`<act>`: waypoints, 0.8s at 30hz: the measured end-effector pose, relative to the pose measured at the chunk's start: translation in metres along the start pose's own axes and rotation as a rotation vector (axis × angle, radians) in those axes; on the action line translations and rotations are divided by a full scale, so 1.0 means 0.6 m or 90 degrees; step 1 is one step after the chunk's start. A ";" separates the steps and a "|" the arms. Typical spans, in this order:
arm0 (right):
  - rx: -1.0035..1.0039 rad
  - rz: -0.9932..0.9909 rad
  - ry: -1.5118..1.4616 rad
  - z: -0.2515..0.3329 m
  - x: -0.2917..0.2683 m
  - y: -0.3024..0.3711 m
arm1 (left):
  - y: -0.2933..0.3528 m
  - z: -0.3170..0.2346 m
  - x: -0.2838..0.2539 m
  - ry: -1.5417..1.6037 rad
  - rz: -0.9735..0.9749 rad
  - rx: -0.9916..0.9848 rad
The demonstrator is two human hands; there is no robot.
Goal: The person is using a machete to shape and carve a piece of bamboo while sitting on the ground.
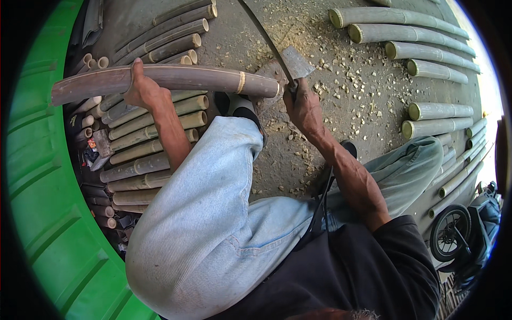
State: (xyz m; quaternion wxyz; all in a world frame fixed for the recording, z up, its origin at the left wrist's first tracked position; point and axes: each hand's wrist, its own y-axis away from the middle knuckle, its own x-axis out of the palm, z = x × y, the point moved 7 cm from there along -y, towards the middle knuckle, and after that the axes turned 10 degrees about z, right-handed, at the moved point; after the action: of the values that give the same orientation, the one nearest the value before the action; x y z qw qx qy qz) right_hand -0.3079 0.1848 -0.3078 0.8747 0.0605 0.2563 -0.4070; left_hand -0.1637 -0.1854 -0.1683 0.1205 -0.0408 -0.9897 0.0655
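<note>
My left hand (144,92) is closed around a brown bamboo pole (202,78), its thumb along the upper side. The pole lies crosswise in front of me, with a pale ring near its right end. That cut end is close to a flat grey block (298,63) on the ground; whether they touch, I cannot tell. My right hand (305,106) grips the handle of a machete (266,38). Its long, dark, narrow blade points up and to the left, passing over the block and beyond the pole's right end.
Stacked bamboo lengths (154,130) lie at left, beside a green corrugated panel (45,176). More bamboo poles (421,34) are spread on the right. Pale wood chips (341,85) litter the ground. A small wheeled vehicle (450,233) stands at lower right.
</note>
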 end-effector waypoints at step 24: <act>0.013 0.050 0.038 -0.009 0.001 0.011 | -0.031 0.044 0.000 0.129 0.228 -0.069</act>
State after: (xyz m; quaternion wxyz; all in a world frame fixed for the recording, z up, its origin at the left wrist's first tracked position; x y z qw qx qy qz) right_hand -0.3047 0.1902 -0.3136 0.8813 0.0915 0.2753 -0.3731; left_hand -0.1713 -0.2068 -0.1910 0.2034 -0.2288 -0.9516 0.0284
